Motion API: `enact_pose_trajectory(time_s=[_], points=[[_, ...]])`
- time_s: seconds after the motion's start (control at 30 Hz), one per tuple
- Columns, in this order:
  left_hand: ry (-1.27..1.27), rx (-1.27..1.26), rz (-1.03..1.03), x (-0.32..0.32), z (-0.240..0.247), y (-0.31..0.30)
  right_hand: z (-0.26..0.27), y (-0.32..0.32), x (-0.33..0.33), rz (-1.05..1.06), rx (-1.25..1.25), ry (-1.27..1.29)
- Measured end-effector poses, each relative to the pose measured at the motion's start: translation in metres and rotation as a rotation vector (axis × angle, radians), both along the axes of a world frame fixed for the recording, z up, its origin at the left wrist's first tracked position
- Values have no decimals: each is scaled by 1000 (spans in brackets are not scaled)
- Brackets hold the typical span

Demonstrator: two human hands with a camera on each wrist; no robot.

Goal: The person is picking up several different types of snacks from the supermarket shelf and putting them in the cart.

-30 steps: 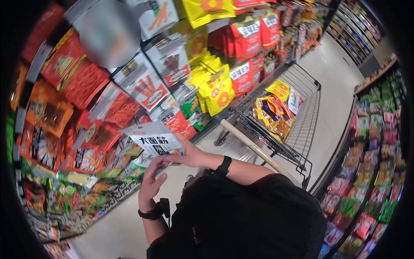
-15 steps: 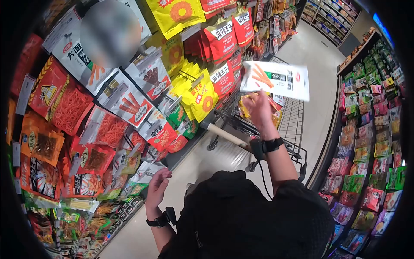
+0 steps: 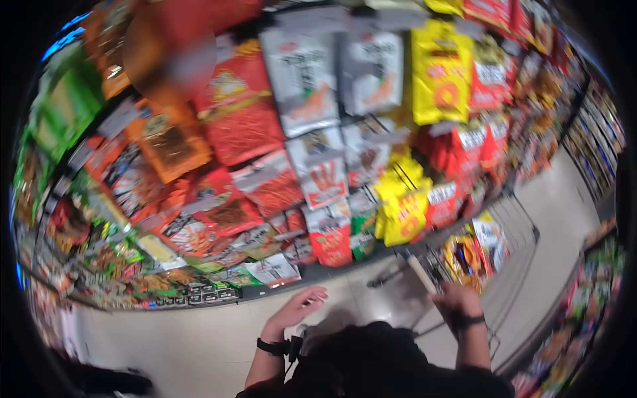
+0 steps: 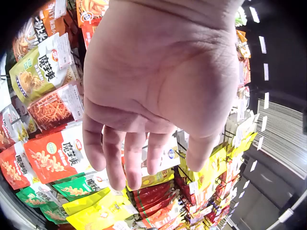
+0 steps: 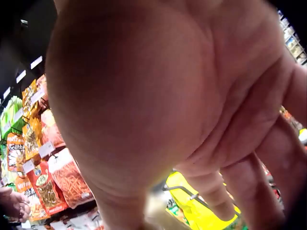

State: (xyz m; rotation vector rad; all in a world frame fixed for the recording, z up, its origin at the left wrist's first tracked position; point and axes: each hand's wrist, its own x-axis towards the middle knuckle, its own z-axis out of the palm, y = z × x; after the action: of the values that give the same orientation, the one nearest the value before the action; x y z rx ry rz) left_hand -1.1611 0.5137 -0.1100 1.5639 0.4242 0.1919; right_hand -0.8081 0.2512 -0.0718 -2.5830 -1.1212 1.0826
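My left hand (image 3: 296,309) hangs in front of the snack shelf and holds nothing. In the left wrist view its palm faces the camera, fingers (image 4: 135,160) loosely extended. My right hand (image 3: 459,304) is right at the pale handle (image 3: 422,274) of the shopping cart, overlapping its near end in the head view. The right wrist view shows its fingers (image 5: 252,191) relaxed and apart, not curled round anything. A white snack bag (image 3: 490,239) lies in the cart (image 3: 523,255), beside orange and yellow snack packets (image 3: 462,259).
Hanging snack bags fill the shelf ahead, among them yellow bags (image 3: 405,205), red bags (image 3: 441,205) and white bags (image 3: 305,83). A second shelf (image 3: 580,305) with small packets runs along the right. Tiled floor (image 3: 179,335) lies between the shelf and me.
My right hand carried the white snack bag from my left side over to the cart and let it go there. It then came back to the handle. My view has turned left.
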Motion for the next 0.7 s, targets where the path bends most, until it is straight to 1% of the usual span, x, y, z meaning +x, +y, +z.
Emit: enact_pose_trajectory(time_s=[0.03, 0.07, 0.1, 0.13, 0.17, 0.23, 0.3, 0.33, 0.37, 0.4, 0.43, 0.47, 0.5, 0.53, 0.57, 0.6, 0.67, 0.7], points=[[-12, -18, 21, -3, -3, 1, -10, -2, 1, 71, -28, -23], [-12, -16, 38, -6, -11, 2, -7, 3, -6, 70, -31, -27], [-37, -7, 88, -8, -15, 2, -9, 7, -5, 137, -50, -55], [-62, -26, 91, -11, -18, 1, 9, 18, -15, 148, -103, -74], [-82, -50, 88, -15, -18, 0, -4, 20, -8, 180, -159, -59], [-92, -69, 146, -25, -16, 1, -19, 27, 4, 276, -279, 55], [-144, -17, 202, -38, -12, 9, -15, 32, 2, 344, -256, 123], [-152, -17, 228, -46, -10, 14, -24, 32, 5, 366, -267, 152], [-192, 2, 290, -56, -8, 22, -16, 39, -3, 402, -312, 141], [-231, 22, 348, -64, -4, 30, -12, 44, -11, 394, -336, 131], [-249, 25, 430, -70, 5, 39, -11, 45, -16, 383, -359, 123], [-265, 30, 505, -76, 19, 50, -17, 48, -17, 379, -396, 181], [-255, 176, 568, -83, 37, 66, -14, 50, -23, 378, -399, 179], [-243, 322, 626, -89, 58, 83, -9, 51, -34, 383, -329, 187], [-327, 325, 682, -92, 80, 96, -6, 50, -42, 383, -257, 194], [-413, 327, 736, -93, 99, 112, -28, 47, -38, 413, -235, 189], [-398, 594, 841, -99, 126, 154, -39, 46, -49, 414, -190, 200], [-424, 597, 882, -97, 148, 165, -43, 46, -55, 415, -161, 213]])
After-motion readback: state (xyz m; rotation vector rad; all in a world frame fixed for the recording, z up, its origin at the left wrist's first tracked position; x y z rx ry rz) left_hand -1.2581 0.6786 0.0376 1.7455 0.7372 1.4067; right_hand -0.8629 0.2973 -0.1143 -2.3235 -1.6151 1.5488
